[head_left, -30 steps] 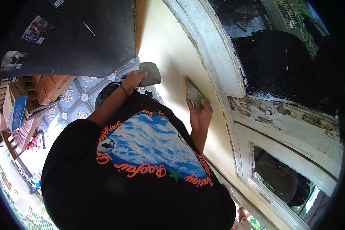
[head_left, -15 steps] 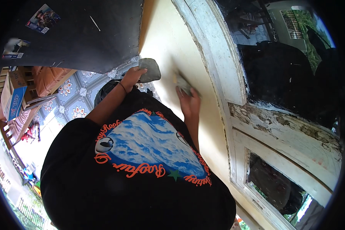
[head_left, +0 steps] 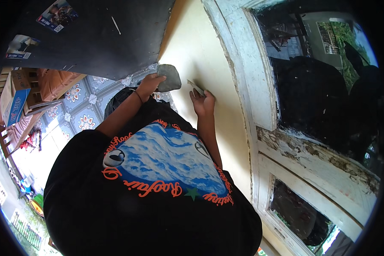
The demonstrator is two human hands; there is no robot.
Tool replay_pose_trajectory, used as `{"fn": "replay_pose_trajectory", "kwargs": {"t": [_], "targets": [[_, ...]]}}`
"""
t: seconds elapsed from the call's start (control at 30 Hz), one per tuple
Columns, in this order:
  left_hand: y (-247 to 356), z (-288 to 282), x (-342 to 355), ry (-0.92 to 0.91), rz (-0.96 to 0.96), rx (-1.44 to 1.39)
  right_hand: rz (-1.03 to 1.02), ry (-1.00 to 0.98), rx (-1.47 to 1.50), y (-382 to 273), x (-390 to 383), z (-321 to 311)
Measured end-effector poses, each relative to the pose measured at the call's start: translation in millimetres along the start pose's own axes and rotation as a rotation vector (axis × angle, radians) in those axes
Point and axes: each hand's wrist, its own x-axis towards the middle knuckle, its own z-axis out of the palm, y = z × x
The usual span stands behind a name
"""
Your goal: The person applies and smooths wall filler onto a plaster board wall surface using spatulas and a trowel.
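From the head view, my left hand [head_left: 148,85] grips the plate [head_left: 170,77] by its left edge; my right hand [head_left: 204,104] clasps the blade [head_left: 196,87] near the wall [head_left: 194,42]. Both seem stiff, light (perhaps gritty), best held by an edge.

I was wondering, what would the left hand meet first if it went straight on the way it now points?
With the grey plate leading, the left hand would probably meet the cream wall first, though the depth is unclear.
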Motion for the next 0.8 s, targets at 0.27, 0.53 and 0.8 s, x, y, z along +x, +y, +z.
{"fn": "replay_pose_trajectory", "kwargs": {"t": [0.27, 0.53, 0.8], "targets": [[-8.2, -52.3, 19.9, 0.135, 0.031, 0.031, -0.026, -0.230, 0.131, -5.4, -22.7, 79.1], [34.2, -80.3, 17.1, 0.112, 0.071, 0.043, -0.003, -0.309, 0.157, -1.0, -13.5, 145.4], [41.2, -106.5, 70.1, 0.093, 0.235, 0.099, -0.030, -0.055, 0.011, 33.1, 95.2, 131.7]]}}
